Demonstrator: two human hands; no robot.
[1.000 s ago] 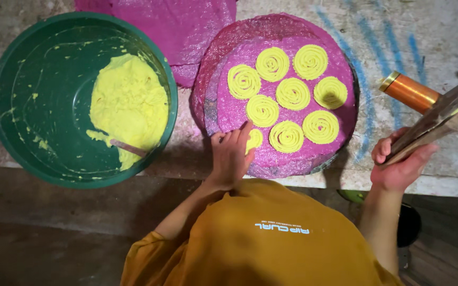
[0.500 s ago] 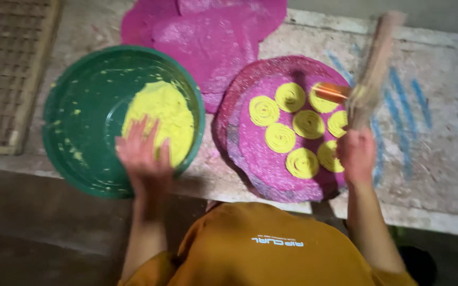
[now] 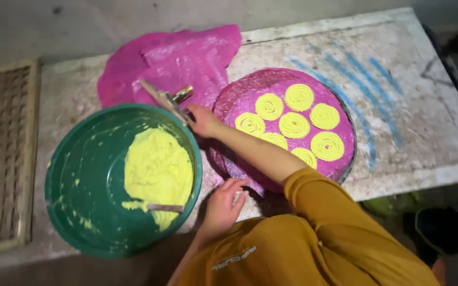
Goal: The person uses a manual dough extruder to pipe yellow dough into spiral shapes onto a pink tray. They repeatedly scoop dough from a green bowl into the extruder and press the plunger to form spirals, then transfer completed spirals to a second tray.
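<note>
Since half a second ago my right hand (image 3: 203, 121) has swung the press (image 3: 166, 99) from over the right side of the tray across to the far rim of the bowl, and my left hand (image 3: 225, 204) has come out of the bowl and now lies on the slab beside it.

Nearest to me is my yellow-brown shirt (image 3: 314, 238), low in the view. Just beyond it my left hand rests flat on the stone slab (image 3: 425, 122), fingers loosely spread, holding nothing, between the bowl's near right edge and the near edge of the tray.

To the left stands the green bowl (image 3: 75, 185), its inside smeared. A mound of yellow dough (image 3: 157, 172) fills its right half, and a small stick (image 3: 164, 208) lies in the dough at the near side.

To the right sits the round tray (image 3: 340, 169), covered by a pink cloth (image 3: 239, 98). Seven yellow dough spirals (image 3: 292, 124) lie on it, close together, some partly hidden behind my right forearm, which crosses the tray's near left part.

Farther off, my right hand is closed around the press, holding it tilted above the bowl's far right rim; its brass barrel points to the far right. Behind it a second pink cloth (image 3: 170, 58) lies crumpled on the slab. At the far left is a woven mat (image 3: 1, 159).
</note>
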